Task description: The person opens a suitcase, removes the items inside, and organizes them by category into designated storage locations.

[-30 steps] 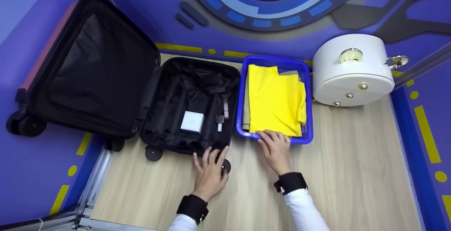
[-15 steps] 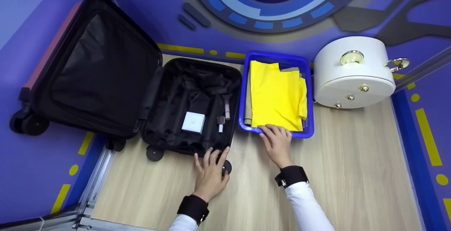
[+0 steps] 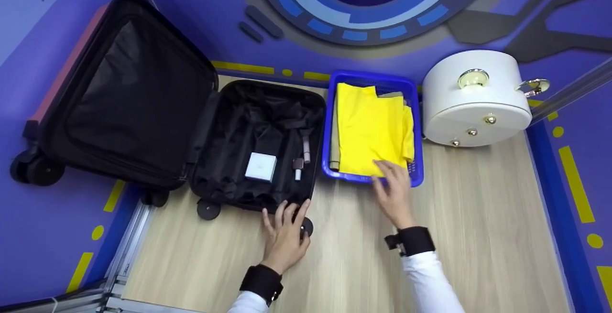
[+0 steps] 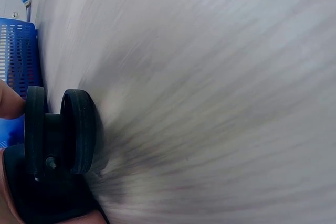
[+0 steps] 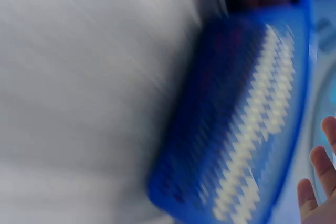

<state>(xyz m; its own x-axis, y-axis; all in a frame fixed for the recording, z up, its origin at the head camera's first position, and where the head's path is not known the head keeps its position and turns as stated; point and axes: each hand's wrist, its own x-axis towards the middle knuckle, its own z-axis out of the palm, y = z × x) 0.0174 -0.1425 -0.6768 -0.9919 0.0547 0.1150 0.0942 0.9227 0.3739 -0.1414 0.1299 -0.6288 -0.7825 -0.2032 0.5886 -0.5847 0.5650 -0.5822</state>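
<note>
My left hand (image 3: 284, 241) rests with spread, relaxed fingers at the near edge of an open black-lined suitcase (image 3: 229, 136), beside its corner wheel. In the left wrist view a fingertip (image 4: 8, 103) shows right by that double wheel (image 4: 79, 129). Over the front rim of a blue plastic basket (image 3: 418, 145) hovers my right hand (image 3: 396, 196), its fingers loosely extended and holding nothing. Folded yellow cloth (image 3: 370, 126) lies in the basket on top of beige cloth (image 3: 334, 145). The right wrist view, blurred, has the basket's perforated side (image 5: 226, 129) and several raised fingers (image 5: 323, 166).
Inside the suitcase lie a small white box (image 3: 261, 167), a pinkish tube (image 3: 306, 148) and a small brown-and-white item (image 3: 298, 168). Its lid (image 3: 138, 98) leans against the left wall. A white round case (image 3: 478, 102) with gold knobs stands right of the basket, by the back wall.
The basket has slid slightly back toward the wall under my right hand. That hand has since come off the rim and shifted right. My left hand stays put.
</note>
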